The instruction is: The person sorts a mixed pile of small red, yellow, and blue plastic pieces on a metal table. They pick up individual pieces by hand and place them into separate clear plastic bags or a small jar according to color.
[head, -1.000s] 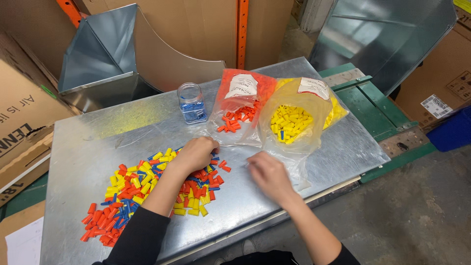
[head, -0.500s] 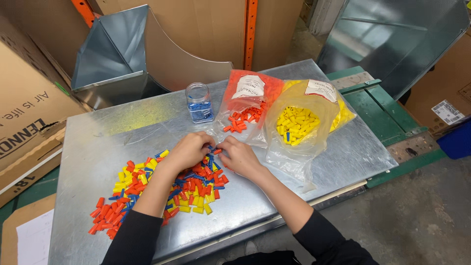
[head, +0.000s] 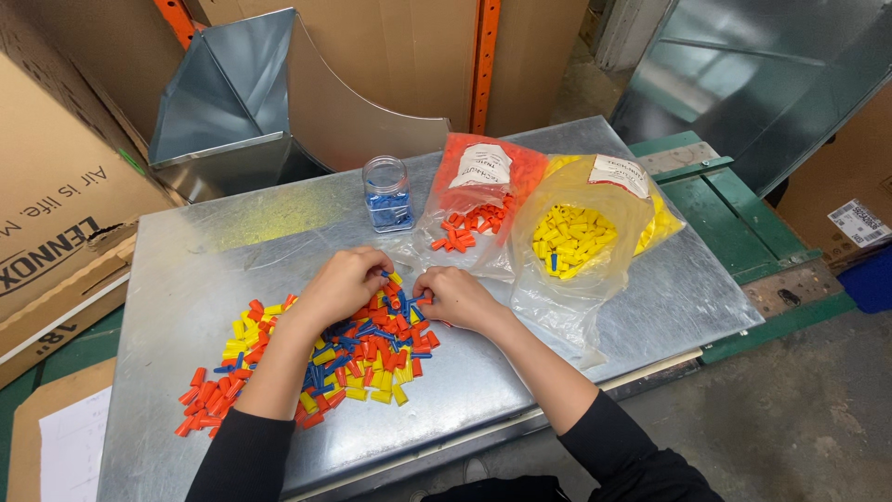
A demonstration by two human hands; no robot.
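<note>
- Head view: two clear plastic bags lie at upper centre of the metal sheet (head: 650, 288); the orange-caps bag (head: 478, 200) sits left of the yellow-caps bag (head: 581, 237), touching it, and each bears a white rectangular label near its top.
- A small clear jar (head: 387, 193) of blue caps stands just left of the orange bag.
- Brown cardboard boxes (head: 56, 186) with dark print fill the left edge; a white label sits on a box (head: 859, 200) at far right.
- Since half a second ago, the right hand (head: 457, 297) has settled at the pile's upper edge, close beside the left hand (head: 342, 284).
- Both hands rest curled on the mixed pile of caps (head: 325, 358) at lower centre; fingertips pinch among pieces, but whether either holds one, I cannot tell.
- The pile spreads orange, yellow and blue toward lower left.
- A folded metal duct piece (head: 242, 102) stands behind, with orange rack posts (head: 483, 56) and a green pallet (head: 734, 214) at right.
</note>
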